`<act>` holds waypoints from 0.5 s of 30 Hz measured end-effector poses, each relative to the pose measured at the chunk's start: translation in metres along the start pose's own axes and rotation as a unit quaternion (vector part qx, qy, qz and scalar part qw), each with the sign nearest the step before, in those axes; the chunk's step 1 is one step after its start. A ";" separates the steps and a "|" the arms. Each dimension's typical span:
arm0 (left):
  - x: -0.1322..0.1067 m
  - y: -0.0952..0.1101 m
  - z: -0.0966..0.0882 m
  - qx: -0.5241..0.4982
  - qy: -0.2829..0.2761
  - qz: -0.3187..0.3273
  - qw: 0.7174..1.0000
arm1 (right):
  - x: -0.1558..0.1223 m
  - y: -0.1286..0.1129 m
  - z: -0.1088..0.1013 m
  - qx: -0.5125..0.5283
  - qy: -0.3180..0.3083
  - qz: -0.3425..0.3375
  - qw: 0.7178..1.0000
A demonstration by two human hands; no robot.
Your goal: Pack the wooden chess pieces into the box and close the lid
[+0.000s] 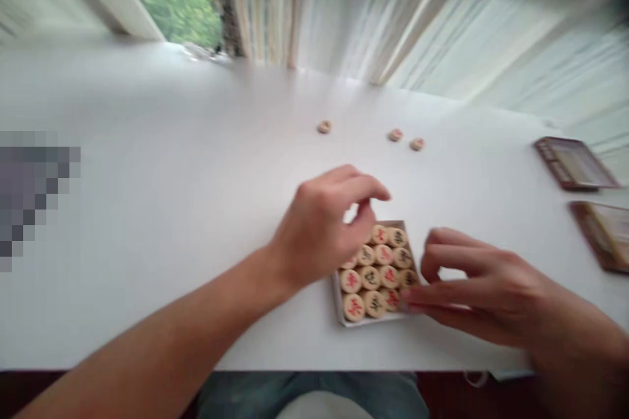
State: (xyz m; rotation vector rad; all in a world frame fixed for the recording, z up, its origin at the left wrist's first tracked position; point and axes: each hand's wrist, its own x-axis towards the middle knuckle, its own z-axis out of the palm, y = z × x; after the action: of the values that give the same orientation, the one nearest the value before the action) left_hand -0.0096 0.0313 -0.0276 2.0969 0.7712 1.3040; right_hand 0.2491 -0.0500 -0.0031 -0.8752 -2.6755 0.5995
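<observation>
A shallow square box (pixel 339 301) on the white table holds rows of round wooden Chinese chess pieces (pixel 369 277) with red and black characters. Over its upper left part is my left hand (pixel 329 222), index finger and thumb apart with nothing visible between them; it hides some pieces. My right hand (pixel 481 288) is at the box's right side. Its fingertips come together over the lower right corner, with other fingers curled. They cover the corner spot, so what they pinch there, if anything, is hidden.
Farther back on the table (pixel 171 209) lie a loose chess piece (pixel 325 126) and two more, a second piece (pixel 395 135) and a third (pixel 417 144). At the right are a dark-framed box (pixel 555 167) and a brown-edged case (pixel 590 236). Curtains (pixel 324 13) hang behind.
</observation>
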 end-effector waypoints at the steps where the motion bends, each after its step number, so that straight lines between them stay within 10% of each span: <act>1: 0.001 -0.003 0.000 0.012 0.007 0.002 1.000 | 0.002 -0.002 -0.004 0.031 0.006 -0.009 0.999; 15: 0.002 0.000 -0.004 0.103 -0.011 -0.017 0.994 | 0.019 -0.006 0.002 0.063 0.037 -0.047 0.996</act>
State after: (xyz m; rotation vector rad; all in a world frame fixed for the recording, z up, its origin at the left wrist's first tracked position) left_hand -0.0126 0.0333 -0.0255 2.2433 0.9629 1.2272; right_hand 0.2304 -0.0440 0.0001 -0.7199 -2.5641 0.6922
